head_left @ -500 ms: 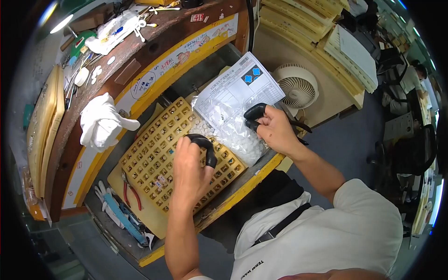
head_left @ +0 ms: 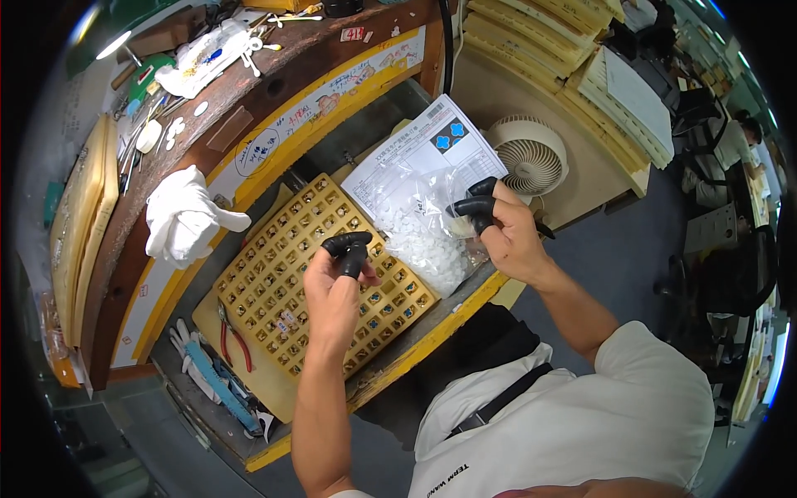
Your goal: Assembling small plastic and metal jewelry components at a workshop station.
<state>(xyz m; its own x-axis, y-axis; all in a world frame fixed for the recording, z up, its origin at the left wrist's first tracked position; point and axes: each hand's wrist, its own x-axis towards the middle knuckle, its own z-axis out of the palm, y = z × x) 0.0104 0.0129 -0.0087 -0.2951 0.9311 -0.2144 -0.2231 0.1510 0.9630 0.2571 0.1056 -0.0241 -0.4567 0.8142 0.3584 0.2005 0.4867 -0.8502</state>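
Observation:
Black finger covers sit on the thumb and index finger of both hands. My left hand (head_left: 332,286) is over a yellow tray (head_left: 290,222) of square pockets holding small gold-coloured pieces, some with blue. Its thumb and index finger are pressed together; anything between them is too small to make out. To the right, my right hand (head_left: 516,236) pinches the edge of a clear plastic bag (head_left: 415,195). Small white pieces (head_left: 436,264) fill the bag's lower part. Under the bag lies a printed paper sheet (head_left: 390,158) with a picture of blue flower shapes.
Red-handled pliers (head_left: 237,340) rest on the tray's left side. White gloves (head_left: 184,217) hang at the wooden bench edge (head_left: 274,87), where swabs and tools lie. A round fan (head_left: 530,158) stands beyond the sheet, near stacked yellow trays (head_left: 540,50). The drawer has a yellow front edge (head_left: 423,332).
My right hand has shifted slightly right, and the bag's upper part is drawn toward it. My left hand has moved a little left, its covered fingertips now pointing up and together.

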